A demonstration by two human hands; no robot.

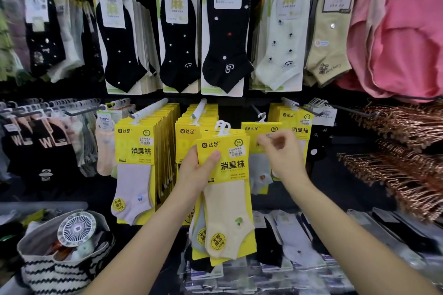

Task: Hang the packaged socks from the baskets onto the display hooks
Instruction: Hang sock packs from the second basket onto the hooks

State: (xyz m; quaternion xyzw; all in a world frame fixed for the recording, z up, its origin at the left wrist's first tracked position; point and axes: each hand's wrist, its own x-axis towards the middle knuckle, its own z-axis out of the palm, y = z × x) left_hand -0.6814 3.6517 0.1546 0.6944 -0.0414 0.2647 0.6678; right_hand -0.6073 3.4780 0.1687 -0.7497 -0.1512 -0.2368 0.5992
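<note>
L hand (196, 170) grips stack of yellow sock packs (227, 199), held up before display hooks (200, 108). R hand (280, 151) beside hung pack (261, 132), fingers curled (pinching or not: can't tell, blurred). Advice: take one pack by hanger loop (223, 127), thread squarely onto hook tip.

The left hand (196, 172) is bare, with slender fingers and a short, plain thumbnail. The right hand (282, 153) is bare too, its outline slightly blurred. The left forearm (143, 235) and the right forearm (347, 230) are uncovered from wrist to frame edge, slim and smooth.
</note>
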